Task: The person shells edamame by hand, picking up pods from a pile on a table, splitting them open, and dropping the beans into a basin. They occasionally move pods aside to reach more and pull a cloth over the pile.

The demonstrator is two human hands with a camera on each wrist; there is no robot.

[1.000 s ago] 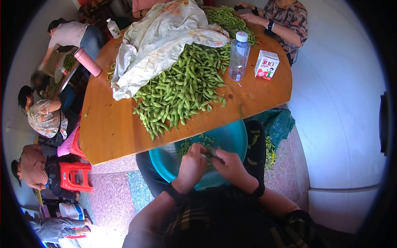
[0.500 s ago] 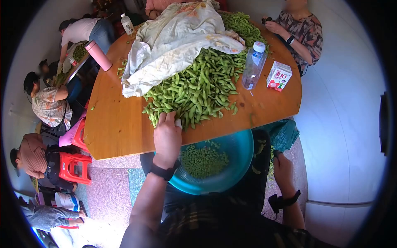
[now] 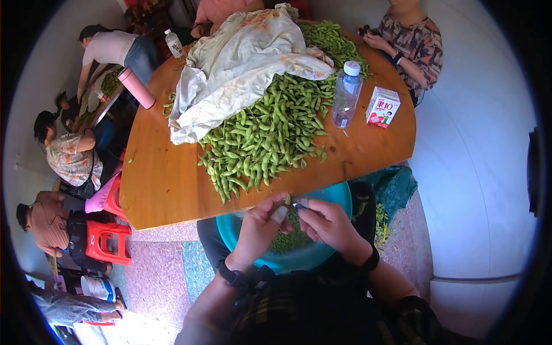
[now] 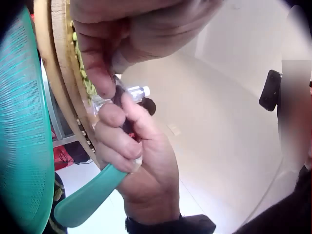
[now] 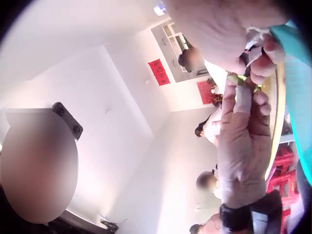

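Over the teal basin (image 3: pixel 227 230), just beyond the bench (image 3: pixel 167 190) edge at lower centre of the frame, a green pod (image 3: pixel 287 199) is pinched by the nearly closed fingers of the left hand (image 3: pixel 259 230). A small dark object (image 3: pixel 297 206), too hidden to identify, is gripped in the curled fingers of the right hand (image 3: pixel 336 230) beside it. Heaped pods (image 3: pixel 261 138) are partly covered by a pale cloth (image 3: pixel 230 75) at upper centre.

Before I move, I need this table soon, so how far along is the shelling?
Done: shelled beans in the teal basin. In hand: a pod pinched by the left hand. To do: the big heap of pods on the table, so most seems left.
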